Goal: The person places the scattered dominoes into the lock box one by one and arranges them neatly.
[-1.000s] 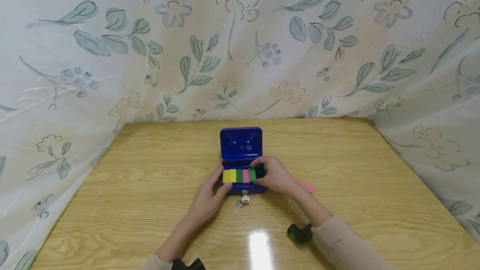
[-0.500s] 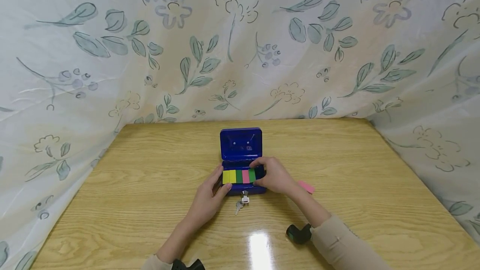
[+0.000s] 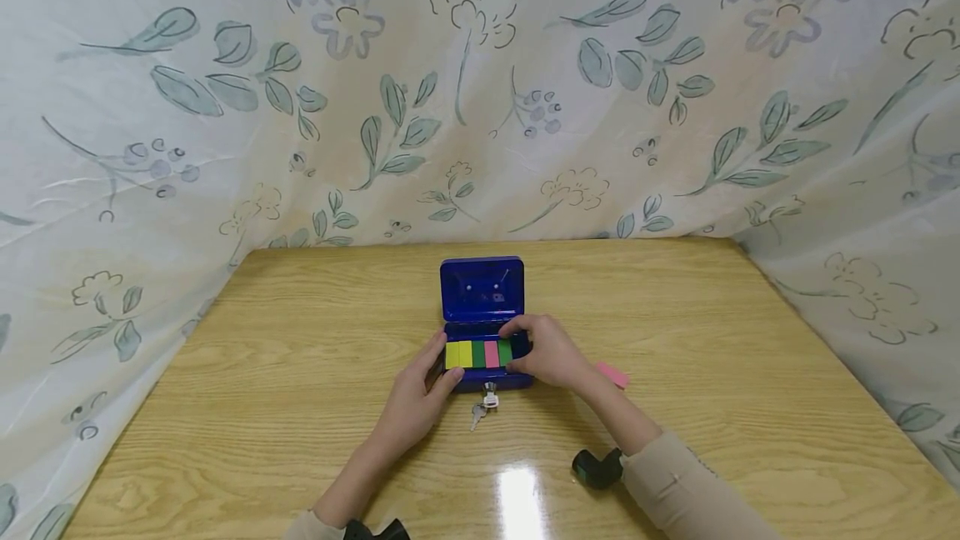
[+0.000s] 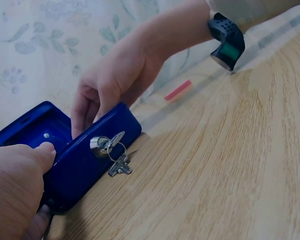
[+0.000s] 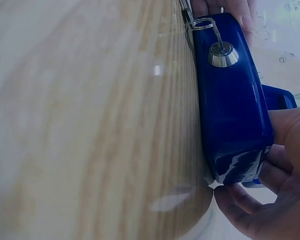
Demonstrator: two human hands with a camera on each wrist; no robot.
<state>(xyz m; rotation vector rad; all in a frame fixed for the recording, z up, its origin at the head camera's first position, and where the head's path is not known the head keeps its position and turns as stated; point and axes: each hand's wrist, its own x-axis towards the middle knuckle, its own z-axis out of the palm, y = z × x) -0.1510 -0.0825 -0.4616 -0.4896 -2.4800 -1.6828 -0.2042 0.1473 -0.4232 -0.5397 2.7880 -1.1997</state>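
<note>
A blue cash box [image 3: 482, 286] stands on the table with its lid raised. Inside lies a row of coloured blocks: yellow ones [image 3: 459, 354] at the left, then green, pink [image 3: 491, 354] and another green block [image 3: 506, 350]. My left hand [image 3: 416, 394] grips the box's left side, thumb over the front rim. My right hand [image 3: 553, 354] reaches into the right end, thumb and forefinger pinching the rightmost green block at its two ends. In the left wrist view, keys [image 4: 120, 165] hang from the lock [image 4: 99, 146] on the front.
A pink block [image 3: 612, 374] lies on the wooden table [image 3: 315, 307] to the right, behind my right forearm. Floral cloth [image 3: 480, 107] hangs along the back and both sides. A black wrist device [image 3: 598, 468] juts out from the right sleeve.
</note>
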